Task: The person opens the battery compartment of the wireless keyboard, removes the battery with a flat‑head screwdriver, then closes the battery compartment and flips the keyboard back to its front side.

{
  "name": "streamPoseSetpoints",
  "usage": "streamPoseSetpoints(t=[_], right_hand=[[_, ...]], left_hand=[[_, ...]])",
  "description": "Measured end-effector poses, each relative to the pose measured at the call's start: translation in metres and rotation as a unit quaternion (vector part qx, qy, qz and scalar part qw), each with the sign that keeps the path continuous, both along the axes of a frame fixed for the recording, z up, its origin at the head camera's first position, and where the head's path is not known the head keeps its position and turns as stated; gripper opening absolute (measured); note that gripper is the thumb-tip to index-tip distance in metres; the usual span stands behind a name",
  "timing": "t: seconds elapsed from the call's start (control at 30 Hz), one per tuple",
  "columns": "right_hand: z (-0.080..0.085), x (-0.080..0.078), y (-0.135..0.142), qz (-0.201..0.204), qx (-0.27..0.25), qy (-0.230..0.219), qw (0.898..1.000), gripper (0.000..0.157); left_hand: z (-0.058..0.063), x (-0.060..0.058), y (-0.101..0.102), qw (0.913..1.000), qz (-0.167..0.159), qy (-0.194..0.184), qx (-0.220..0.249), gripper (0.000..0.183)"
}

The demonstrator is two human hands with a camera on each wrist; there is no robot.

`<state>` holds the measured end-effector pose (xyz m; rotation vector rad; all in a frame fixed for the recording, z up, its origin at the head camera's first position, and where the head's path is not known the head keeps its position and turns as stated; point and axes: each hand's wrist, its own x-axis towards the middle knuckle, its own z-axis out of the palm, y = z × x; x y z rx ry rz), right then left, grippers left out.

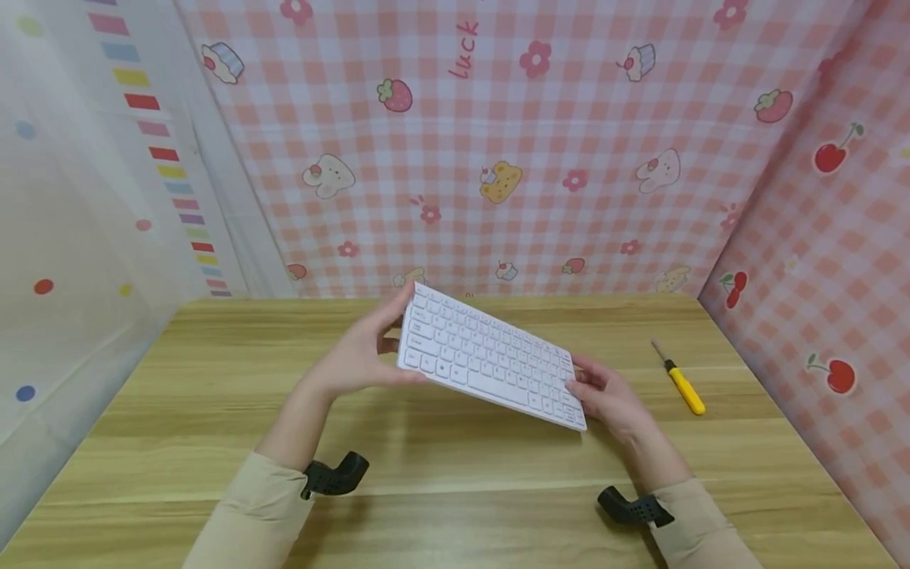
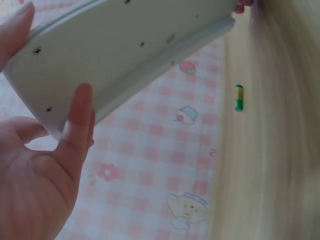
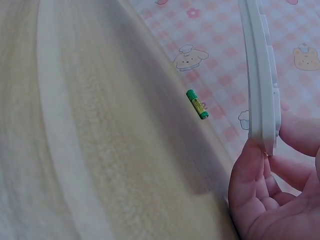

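A white keyboard is held up over the wooden table, its keys toward the head camera and its left end higher than its right. My left hand grips the left end, thumb at the lower edge and fingers at the top corner and behind. At the lower right end, my right hand pinches the keyboard between thumb and fingers. The left wrist view shows the keyboard's plain underside, with several small screws and a raised ridge along one edge. In the right wrist view the keyboard appears edge-on.
On the table, a screwdriver with a yellow handle lies to the right of the right hand. A green and yellow battery lies near the back edge, hidden behind the keyboard in the head view. A pink checked cloth hangs behind.
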<state>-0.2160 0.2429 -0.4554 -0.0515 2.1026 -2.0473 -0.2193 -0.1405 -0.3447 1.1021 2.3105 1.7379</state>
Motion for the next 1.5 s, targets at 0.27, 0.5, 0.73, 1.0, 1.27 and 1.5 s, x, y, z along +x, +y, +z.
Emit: streamPoseSetpoints(t=[0.27, 0.5, 0.73, 1.0, 1.27, 1.5], right_hand=[[0.0, 0.0, 0.001, -0.008, 0.025, 0.007, 1.0, 0.068], [0.002, 0.0, -0.001, -0.016, 0.061, 0.015, 0.998, 0.067], [0.003, 0.002, -0.004, -0.002, 0.128, 0.054, 0.99, 0.062], [-0.001, 0.002, -0.009, 0.044, 0.134, 0.097, 0.985, 0.059], [-0.003, 0.002, -0.015, 0.06, 0.158, 0.112, 0.979, 0.06], [-0.005, 0.001, -0.02, 0.063, 0.195, 0.138, 0.969, 0.061]], left_hand=[[-0.018, -0.001, -0.01, 0.9971, -0.004, -0.074, 0.018, 0.109], [-0.037, -0.001, -0.018, 0.9945, 0.03, -0.1, -0.008, 0.11], [-0.057, 0.002, -0.029, 0.9876, 0.081, -0.1, -0.089, 0.112], [-0.079, 0.006, -0.044, 0.9777, 0.104, -0.11, -0.145, 0.114], [-0.097, 0.008, -0.051, 0.9726, 0.115, -0.134, -0.151, 0.114], [-0.102, 0.005, -0.052, 0.971, 0.127, -0.125, -0.159, 0.113]])
